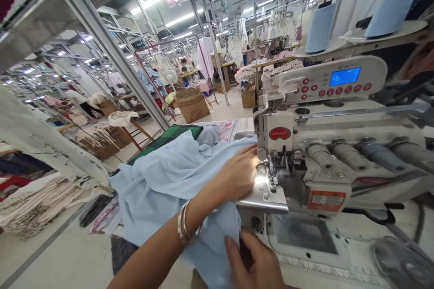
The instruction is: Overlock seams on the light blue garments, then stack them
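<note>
A: Left hand, what's it doing?
B: Palm down on the light blue cloth, right beside the needle area of the sewing machine. Fingertips blurred from where I stand; can't tell if it grips or just presses.
A: Right hand?
B: Lower, near the metal bed. Thumb and fingers look pinched on the cloth's edge.
A: Cloth location?
B: Heaped left of the machine, 1 part running up to the needle area, 1 part hanging down to the right hand.
A: Step?
B: My read: lining up the edge for stitching, 2 hands on 1 piece.
A: Next move calls for?
B: Probably cloth flat at the needle, slack fed evenly, left fingertips kept clear.
</note>
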`<state>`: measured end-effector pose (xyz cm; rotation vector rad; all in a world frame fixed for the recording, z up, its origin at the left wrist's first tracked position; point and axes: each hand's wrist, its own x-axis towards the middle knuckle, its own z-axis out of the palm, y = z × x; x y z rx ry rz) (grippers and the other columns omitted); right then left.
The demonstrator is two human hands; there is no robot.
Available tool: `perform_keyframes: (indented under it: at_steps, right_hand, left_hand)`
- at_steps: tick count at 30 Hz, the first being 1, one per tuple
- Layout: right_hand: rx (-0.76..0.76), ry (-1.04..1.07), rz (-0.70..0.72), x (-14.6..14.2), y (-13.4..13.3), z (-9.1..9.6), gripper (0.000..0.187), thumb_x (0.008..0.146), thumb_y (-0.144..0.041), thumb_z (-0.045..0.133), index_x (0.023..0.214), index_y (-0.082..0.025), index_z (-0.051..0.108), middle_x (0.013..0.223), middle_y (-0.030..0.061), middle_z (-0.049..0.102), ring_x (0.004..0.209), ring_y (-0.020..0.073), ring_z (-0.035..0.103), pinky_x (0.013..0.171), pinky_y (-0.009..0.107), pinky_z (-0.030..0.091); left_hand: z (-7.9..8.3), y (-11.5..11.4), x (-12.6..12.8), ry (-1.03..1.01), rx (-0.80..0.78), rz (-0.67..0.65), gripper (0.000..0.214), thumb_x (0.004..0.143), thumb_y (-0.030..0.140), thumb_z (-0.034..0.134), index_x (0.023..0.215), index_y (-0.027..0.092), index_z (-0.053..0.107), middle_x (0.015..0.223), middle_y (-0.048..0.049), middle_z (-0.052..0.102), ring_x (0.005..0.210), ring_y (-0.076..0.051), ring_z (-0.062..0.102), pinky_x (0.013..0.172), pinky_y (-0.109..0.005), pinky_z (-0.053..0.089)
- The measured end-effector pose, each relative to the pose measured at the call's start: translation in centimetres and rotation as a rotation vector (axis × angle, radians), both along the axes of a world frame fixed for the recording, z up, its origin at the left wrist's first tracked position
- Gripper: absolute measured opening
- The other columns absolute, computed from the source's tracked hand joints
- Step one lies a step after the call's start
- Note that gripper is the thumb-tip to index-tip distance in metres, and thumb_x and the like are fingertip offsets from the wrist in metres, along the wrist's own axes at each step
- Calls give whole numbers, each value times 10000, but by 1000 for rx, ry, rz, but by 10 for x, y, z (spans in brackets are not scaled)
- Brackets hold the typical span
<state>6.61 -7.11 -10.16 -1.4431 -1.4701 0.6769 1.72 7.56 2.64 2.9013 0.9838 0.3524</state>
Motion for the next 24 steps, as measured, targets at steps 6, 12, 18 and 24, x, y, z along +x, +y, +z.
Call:
perform_keyframes:
  at_steps: [6,12,18,24]
  right_hand:
    - [148,51,-18,43,3,25,281,931,-395,467,797,-240,658,692,-24,638,592,103,582,556,194,430]
    - [531,-457,-174,93,14,64,209,911,-304,527,1025,-196,664,1188,94,637,1028,195,645,830,275,536]
    - [626,-819,-129,78,34,77,262,950,-300,411,1000,-195,646,1400,134,489,822,178,711,441,215,507]
    - [548,-921,-167,56,46,97,411,973,-322,291,776,-191,628,1470,107,401,546,131,653,330,247,412]
  left_hand:
    - [-3,13,-1,75,112,-91,298,911,110,389,703,152,599,943,-97,651,1094,-227,542,1039,-392,410]
    - [-2,31,-12,-113,43,-131,324,960,147,340,1029,187,654,1224,-50,625,1211,-172,516,1083,-357,383]
    - [-11,47,-21,-137,76,-196,406,855,41,448,1199,193,602,1323,-58,580,1247,-150,505,1111,-313,362]
    - [-19,51,-17,-76,144,-95,430,820,70,492,1227,181,575,1349,-68,554,1265,-179,486,1090,-326,384]
